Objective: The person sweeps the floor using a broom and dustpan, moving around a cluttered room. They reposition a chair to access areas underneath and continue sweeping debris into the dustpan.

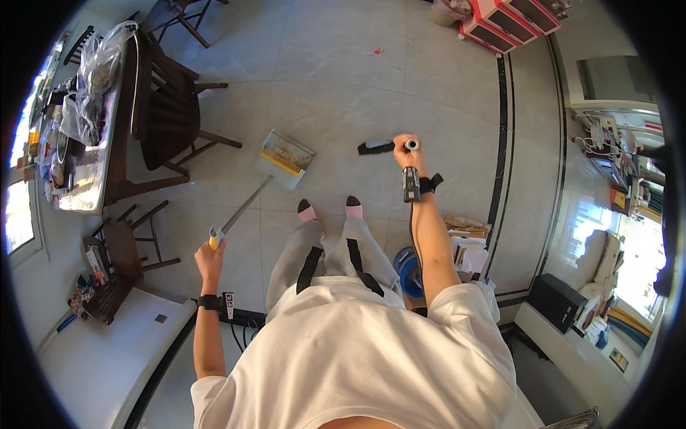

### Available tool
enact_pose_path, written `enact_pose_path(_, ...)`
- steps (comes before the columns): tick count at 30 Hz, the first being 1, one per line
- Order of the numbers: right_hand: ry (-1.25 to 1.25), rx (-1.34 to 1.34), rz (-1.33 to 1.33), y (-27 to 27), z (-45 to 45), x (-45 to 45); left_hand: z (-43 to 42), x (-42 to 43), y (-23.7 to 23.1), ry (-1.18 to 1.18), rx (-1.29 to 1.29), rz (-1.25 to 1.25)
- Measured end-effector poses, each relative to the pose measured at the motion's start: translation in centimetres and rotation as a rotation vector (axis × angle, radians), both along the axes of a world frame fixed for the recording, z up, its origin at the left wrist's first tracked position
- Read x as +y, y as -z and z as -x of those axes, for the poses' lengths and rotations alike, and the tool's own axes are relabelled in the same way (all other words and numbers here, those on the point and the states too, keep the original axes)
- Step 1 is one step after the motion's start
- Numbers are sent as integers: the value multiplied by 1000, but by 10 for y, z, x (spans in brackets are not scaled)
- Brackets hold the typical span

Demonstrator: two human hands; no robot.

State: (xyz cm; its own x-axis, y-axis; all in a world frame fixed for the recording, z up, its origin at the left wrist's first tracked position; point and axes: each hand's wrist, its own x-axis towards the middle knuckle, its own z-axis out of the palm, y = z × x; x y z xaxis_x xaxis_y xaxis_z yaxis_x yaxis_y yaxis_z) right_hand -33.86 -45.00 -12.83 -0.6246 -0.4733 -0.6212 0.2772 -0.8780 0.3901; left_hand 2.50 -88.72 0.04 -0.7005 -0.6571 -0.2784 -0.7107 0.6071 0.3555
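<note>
My left hand [209,258] grips the yellow-and-grey handle end of a long-handled dustpan [289,153]. Its thin metal pole [245,206] slants away to the pan, which rests on the tiled floor. The pan is clear with a yellow comb strip, and some debris shows inside it. Further right, my right hand [409,152] is closed around the top of a broom handle [411,144], seen nearly end-on. The broom head [376,146] has dark bristles and sits at floor level left of that hand, apart from the dustpan. Most of the broom's pole is hidden under the hand.
A small orange scrap [378,51] lies on the floor ahead. Dark wooden chairs [170,102] and a cluttered table [88,177] stand at left. To my right are a blue bucket [408,271] and stacked cardboard [467,228]. A pink-framed drawer unit [509,24] is at the far right.
</note>
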Motion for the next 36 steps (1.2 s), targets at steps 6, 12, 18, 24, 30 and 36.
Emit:
enact_pose_path(6, -23, 75, 89, -5, 23, 15, -33, 29, 3, -140, 21, 19)
enact_pose_path(12, -275, 87, -65, -41, -35, 48, -61, 65, 7, -432, 86, -81)
enact_pose_path(18, -558, 122, -350, -78, -94, 65, -89, 100, 11, -687, 228, -215)
enact_pose_path(24, -812, 138, -384, -104, -153, 69, -121, 114, 17, -887, 361, -325)
enact_pose_path(30, -1023, 91, -352, -120, -201, 42, -162, 115, 19, -919, 355, -285)
enact_pose_path(36, -1323, 181, -368, -114, -221, 6, -196, 119, 18, -962, 370, -275)
